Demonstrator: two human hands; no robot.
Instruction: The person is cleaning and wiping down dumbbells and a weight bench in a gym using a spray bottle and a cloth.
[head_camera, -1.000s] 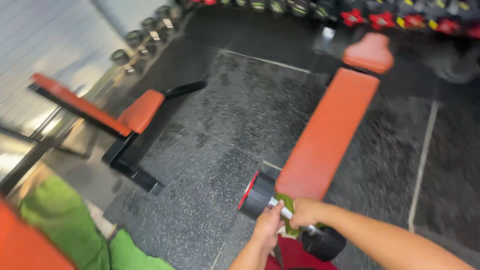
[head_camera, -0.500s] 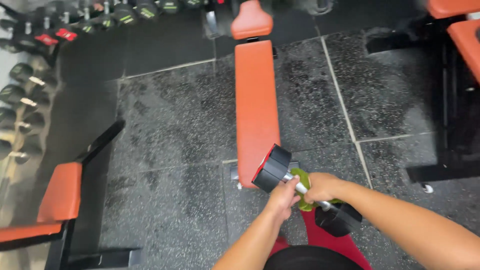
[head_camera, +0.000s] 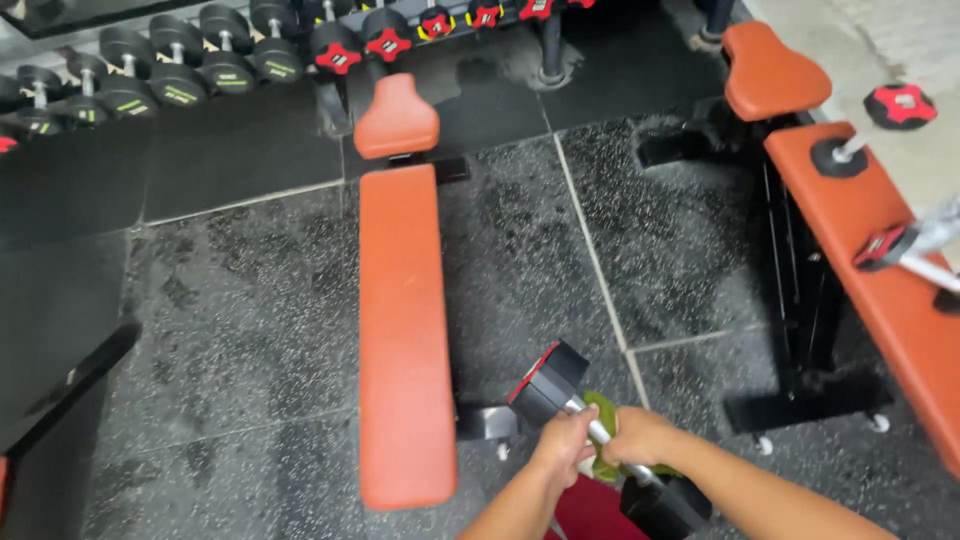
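The left hand (head_camera: 563, 442) grips the metal handle of the dumbbell (head_camera: 600, 440) and the right hand (head_camera: 637, 438) presses a green cloth (head_camera: 603, 418) around that handle, the dumbbell held tilted just right of the orange bench (head_camera: 403, 330).

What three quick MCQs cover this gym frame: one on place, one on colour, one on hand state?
1. Where is the middle orange bench relative to the held dumbbell?
A. To its left
B. To its right
C. Under it

2. What colour is the cloth on the dumbbell handle?
A. Blue
B. Green
C. White

3. How do the hands meet the dumbbell?
A. Both on the handle
B. Only the left
C. Neither touches it

Answers: 1 A, the bench pad lies left of the dumbbell head. 2 B, green shows between the hands. 3 A, left hand and right hand both close around the handle.
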